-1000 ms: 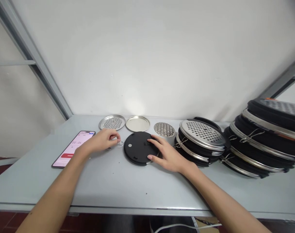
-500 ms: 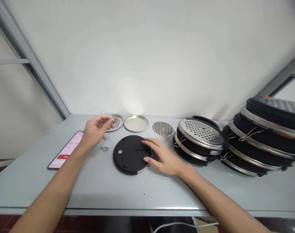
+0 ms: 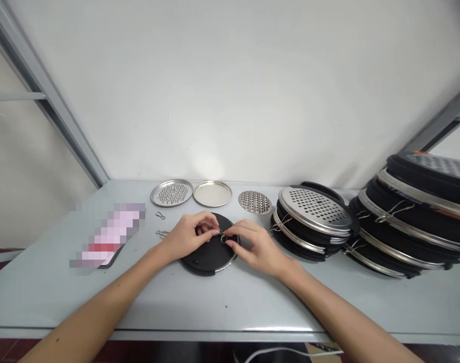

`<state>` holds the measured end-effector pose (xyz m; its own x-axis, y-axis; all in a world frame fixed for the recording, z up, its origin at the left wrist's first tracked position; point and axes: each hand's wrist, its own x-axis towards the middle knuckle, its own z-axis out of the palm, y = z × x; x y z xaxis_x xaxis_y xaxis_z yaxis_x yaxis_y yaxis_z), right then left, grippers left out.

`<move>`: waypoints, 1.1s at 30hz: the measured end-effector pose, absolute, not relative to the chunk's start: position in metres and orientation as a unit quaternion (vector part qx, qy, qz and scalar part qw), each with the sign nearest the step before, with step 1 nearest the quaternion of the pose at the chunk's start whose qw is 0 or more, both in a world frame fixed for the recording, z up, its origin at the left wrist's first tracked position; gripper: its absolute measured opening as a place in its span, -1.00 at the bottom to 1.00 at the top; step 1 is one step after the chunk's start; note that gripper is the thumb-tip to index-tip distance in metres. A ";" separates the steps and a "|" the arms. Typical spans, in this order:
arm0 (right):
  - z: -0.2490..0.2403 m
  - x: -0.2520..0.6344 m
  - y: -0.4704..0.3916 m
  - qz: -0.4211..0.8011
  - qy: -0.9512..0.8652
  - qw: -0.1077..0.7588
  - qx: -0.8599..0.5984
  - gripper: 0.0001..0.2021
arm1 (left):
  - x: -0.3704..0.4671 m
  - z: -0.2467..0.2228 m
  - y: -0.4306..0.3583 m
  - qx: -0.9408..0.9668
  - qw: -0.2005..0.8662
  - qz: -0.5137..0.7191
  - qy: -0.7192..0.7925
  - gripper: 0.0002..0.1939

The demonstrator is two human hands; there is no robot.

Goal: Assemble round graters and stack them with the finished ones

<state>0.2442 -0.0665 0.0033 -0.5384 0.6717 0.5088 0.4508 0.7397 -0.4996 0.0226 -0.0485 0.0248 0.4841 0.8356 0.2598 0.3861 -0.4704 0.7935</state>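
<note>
A round black disc [image 3: 209, 258] with a metal rim on its right side lies flat on the table. Above its upper right part, my left hand [image 3: 190, 234] and my right hand [image 3: 258, 248] meet, fingertips pinched. Between them is a small metal wire clip [image 3: 223, 238] with a ring, gripped from both sides; the fingers partly cover it. Left of the disc lie two more wire clips, one farther back [image 3: 160, 215] and one nearer [image 3: 162, 234], partly behind my left hand.
Along the wall lie a spiked metal disc [image 3: 172, 193], a plain shallow metal lid [image 3: 213, 194] and a perforated disc [image 3: 254, 201]. Stacked black-and-metal discs stand at right, a smaller stack [image 3: 313, 217] and a taller one [image 3: 411, 222]. At left lies a phone [image 3: 114, 234], its screen pixelated.
My left hand has come right and down from near the spiked disc to the black disc, bringing the wire clip. My right hand's fingers have closed on the clip.
</note>
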 end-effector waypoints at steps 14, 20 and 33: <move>0.003 0.240 -0.065 0.218 -0.794 0.440 -0.358 -0.88 | 0.023 0.016 -0.052 0.805 0.277 0.372 0.369 -0.75; 0.004 0.243 -0.060 0.250 -0.732 0.487 -0.406 -0.87 | 0.024 0.015 -0.049 0.835 0.199 0.341 0.383 -0.73; -0.004 0.248 -0.049 0.362 -0.628 0.526 -0.445 -0.74 | 0.037 0.016 -0.032 0.904 0.056 0.257 0.337 -0.76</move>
<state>0.2484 -0.0492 -0.0038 -0.0500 0.9394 0.3391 0.1777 0.3424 -0.9226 0.0370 -0.0317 0.0158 0.6409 0.6383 0.4265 0.5810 -0.7664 0.2740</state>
